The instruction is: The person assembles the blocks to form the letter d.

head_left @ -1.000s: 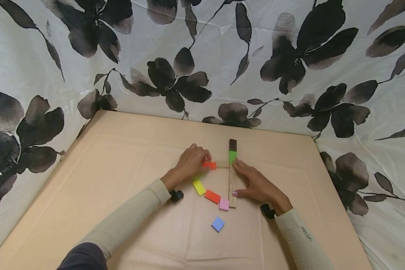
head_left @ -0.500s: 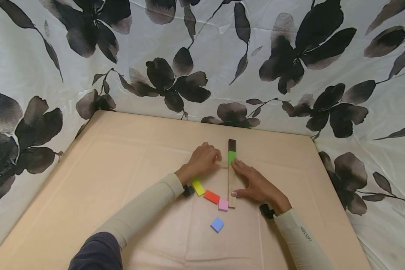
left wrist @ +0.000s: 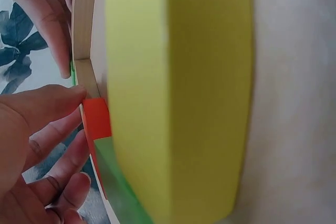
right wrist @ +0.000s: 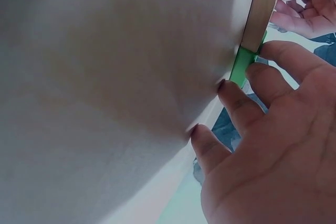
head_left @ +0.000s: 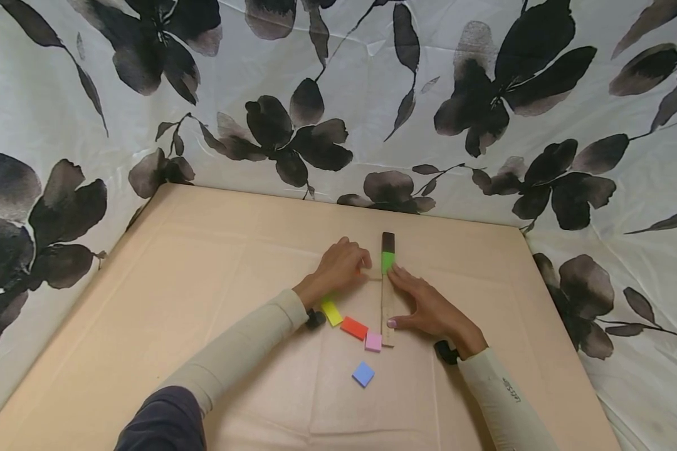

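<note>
In the head view my left hand (head_left: 341, 266) is curled over a red-orange block (left wrist: 97, 119), which it mostly hides there. The left wrist view shows a digit on that block's end, beside a plain wooden block (left wrist: 86, 77); the far side of the hold is hidden. My right hand (head_left: 429, 307) rests with spread fingers along a straight row of plain wooden pieces (head_left: 387, 307). Its fingertips touch near a green block (head_left: 387, 262), below a black block (head_left: 388, 241). A thin wooden piece (head_left: 374, 274) runs between the row and my left hand.
Below my left wrist lie a yellow block (head_left: 331, 312), a red block (head_left: 353, 328) and a pink block (head_left: 373, 342), running in a curve toward the wooden row. A blue block (head_left: 363, 374) lies apart, nearer me. Floral cloth (head_left: 372, 113) hangs behind the table (head_left: 231, 250).
My left hand has moved right toward the wooden row with the red-orange block and now covers most of it. My right hand stays in place. Nothing visible shifts in the last half second.
</note>
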Tool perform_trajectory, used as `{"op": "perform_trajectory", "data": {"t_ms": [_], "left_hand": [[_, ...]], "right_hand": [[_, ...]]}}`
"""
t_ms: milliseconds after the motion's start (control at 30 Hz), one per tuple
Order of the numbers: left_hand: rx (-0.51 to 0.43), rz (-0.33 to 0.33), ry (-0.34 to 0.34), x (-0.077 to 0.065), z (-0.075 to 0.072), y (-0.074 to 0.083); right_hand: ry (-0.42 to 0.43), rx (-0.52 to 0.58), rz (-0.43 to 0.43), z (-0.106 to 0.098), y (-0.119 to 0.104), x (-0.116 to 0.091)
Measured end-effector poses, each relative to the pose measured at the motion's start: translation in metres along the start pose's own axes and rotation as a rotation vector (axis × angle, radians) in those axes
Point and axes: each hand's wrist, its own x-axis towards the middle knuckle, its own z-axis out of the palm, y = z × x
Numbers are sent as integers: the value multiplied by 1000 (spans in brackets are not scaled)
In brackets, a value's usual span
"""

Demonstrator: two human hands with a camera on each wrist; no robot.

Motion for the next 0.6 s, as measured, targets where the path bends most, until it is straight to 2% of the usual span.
{"op": "perform_trajectory", "data": {"t_ms": [133,267,367,467,600], "left_hand": [[16,22,26,-7,-1,4],[-1,70,12,-27,-8,14],[-51,124,-32,-50,-15,24],[-95,213,-94,-78,-18,33],[-94,307,-183,-114,-15,41]], "right_hand": [[3,-14,-6,0,1,0],[-2,-22,-9,0,2,0],[-4,-21,-22,0,3,0],[1,-22,-40,0,4,0],[10,-35,-51,0,5,0]]}}
